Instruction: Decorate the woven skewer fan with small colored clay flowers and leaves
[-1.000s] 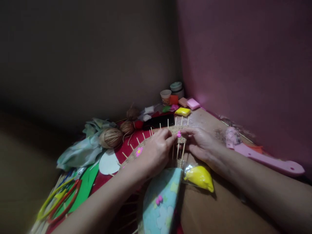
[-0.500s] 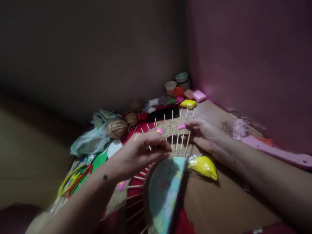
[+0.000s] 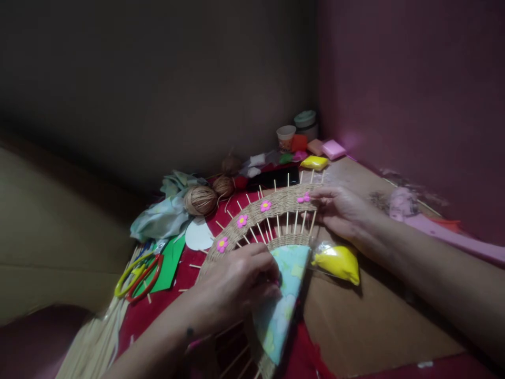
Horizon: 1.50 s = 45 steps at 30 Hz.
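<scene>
Dim walls beyond, meeting in a corner, dull pink to the right. Beneath and left of the fan, red cloth; to its right, brown cardboard. Fan lying partly across both: a woven band on pale ribs, with a floral patch at the centre. Bundle of sticks off the near left of the fan.

Right hand pinching the band at the right end of the fan, fingers above and one tip below. Left hand over the near side of the fan, fingers curled in at the patch; cannot tell whether pinching anything.

Scissors left of the fan, twine balls off its far left, bagged yellow clay just right of its patch.

Smallest: pink flowers with yellow centres along the fan's band, and pink petals near its right end, just by the right fingertips, with no yellow centre in sight.

Probably partway through building another flower. Seems to call for holding the band steady with the right, then adding petals with the left, pressing lightly to avoid squashing; yellow centre perhaps best last.
</scene>
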Available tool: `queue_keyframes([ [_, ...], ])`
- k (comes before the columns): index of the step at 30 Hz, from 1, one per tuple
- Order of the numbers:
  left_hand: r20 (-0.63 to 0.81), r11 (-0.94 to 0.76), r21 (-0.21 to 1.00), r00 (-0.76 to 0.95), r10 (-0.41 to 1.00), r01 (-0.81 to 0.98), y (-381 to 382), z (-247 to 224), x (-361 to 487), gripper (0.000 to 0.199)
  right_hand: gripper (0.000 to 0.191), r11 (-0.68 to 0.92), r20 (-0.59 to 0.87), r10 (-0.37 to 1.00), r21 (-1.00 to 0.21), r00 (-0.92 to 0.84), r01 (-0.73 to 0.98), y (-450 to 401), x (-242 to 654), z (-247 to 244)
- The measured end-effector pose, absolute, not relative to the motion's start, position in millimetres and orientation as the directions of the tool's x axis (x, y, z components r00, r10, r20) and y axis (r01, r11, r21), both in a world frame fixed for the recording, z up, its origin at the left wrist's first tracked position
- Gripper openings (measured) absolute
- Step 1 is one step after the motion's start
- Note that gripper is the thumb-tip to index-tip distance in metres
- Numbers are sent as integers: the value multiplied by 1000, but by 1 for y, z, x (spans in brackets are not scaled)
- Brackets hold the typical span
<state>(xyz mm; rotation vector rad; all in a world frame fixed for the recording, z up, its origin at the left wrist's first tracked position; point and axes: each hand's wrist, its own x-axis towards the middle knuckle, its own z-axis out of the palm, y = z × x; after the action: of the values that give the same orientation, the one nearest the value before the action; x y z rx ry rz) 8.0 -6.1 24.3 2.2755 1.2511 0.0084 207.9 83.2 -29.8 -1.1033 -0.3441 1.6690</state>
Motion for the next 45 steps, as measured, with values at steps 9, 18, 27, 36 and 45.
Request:
queue_keyframes([
  [9, -354, 36, 779, 392, 849, 626, 13, 26, 5, 16, 14, -389, -475, 880, -721, 0, -573, 84, 206, -33],
  [18, -208, 137, 964, 327, 922, 229, 55, 15, 23, 18, 13, -387, -463, 886, -723, -15, -572, 85, 206, -34],
  [27, 108, -295, 743, 328, 939, 601, 105, -1, 51, 14, 15, -390, -455, 890, -717, -36, -578, 84, 206, -34],
  [36, 230, -493, 508, 440, 868, 707, 121, -5, 62, 9, 14, -372, -449, 893, -709, -24, -599, 83, 205, -32],
  [45, 256, -577, 386, 518, 817, 720, 121, -10, 59, 14, 15, -355, -440, 898, -708, -13, -611, 84, 206, -35],
])
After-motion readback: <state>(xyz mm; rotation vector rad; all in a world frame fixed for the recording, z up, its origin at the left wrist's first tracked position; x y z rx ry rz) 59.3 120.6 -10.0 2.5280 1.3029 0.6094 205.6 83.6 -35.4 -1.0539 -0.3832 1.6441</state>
